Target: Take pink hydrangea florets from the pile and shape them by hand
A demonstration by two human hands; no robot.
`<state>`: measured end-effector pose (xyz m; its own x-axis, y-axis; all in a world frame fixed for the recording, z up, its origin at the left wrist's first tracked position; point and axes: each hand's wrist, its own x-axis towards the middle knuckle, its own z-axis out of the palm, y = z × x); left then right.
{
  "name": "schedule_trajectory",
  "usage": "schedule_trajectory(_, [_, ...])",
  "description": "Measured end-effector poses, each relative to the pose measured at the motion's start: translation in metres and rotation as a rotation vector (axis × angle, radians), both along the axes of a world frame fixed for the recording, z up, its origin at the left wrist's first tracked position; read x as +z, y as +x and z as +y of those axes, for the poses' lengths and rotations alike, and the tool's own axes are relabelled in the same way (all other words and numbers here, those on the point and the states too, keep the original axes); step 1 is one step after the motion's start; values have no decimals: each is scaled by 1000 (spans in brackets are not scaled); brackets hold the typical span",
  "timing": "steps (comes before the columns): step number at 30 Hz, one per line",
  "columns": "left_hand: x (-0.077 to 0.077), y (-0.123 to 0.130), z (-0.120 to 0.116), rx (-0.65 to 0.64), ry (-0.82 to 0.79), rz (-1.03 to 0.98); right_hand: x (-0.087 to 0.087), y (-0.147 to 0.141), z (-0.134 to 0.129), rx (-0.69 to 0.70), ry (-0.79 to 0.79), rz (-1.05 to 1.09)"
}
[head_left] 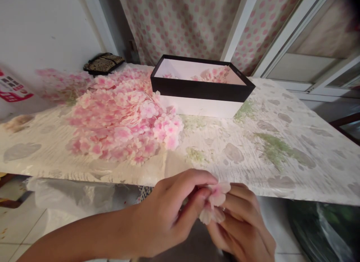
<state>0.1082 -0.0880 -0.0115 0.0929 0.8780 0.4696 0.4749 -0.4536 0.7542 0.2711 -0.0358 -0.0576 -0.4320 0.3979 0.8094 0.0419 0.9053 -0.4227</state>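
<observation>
Left grip [160, 217], right grip [242, 226] pinched on pink blossom [214, 202] | black-rimmed box [202, 90] holds blossoms [216, 75]

The tabletop [270, 153], covered in cream oilcloth printed with grey-green leaves, carried a loose heap of pale pink artificial hydrangea blossoms [120, 119], an open rectangular white box with a black rim [202, 90] beside it, and a dark patterned pouch [103, 63] near the back edge.

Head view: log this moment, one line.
left hand: pinching pink blossom | right hand: holding same blossom | table: blossom heap beside black-rimmed box
</observation>
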Motion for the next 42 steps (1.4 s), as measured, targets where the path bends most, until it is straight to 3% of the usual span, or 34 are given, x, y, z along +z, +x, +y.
schedule_trajectory(3, [0,-1,2,-11,-5,4,8,-3,3,4,-26,-3])
schedule_trajectory(5, [-1,-2,4,23,12,10,10,-7,5,71,-128,32])
schedule_trajectory(9, [-5,-10,13,140,160,102,8,-10,8,224,-346,245])
schedule_trajectory(12, [-8,-18,19,175,291,204,5,-5,12,308,-435,265])
schedule_trajectory(15, [-8,-23,22,144,352,316,6,2,18,268,-466,224])
schedule_trajectory(18, [-5,-24,23,68,327,320,8,3,24,176,-466,124])
schedule_trajectory(22, [-3,-23,24,-29,308,276,5,-5,26,214,-489,106])
schedule_trajectory(27, [-2,-23,22,-62,221,244,0,-12,24,214,-478,173])
schedule_trajectory(31, [-3,-26,21,-57,69,170,1,-12,23,198,-450,156])
schedule_trajectory(35, [-1,-28,25,-161,-78,83,1,-12,23,212,-436,131])
schedule_trajectory(42, [3,-23,27,-234,-82,41,-1,-12,21,189,-397,138])
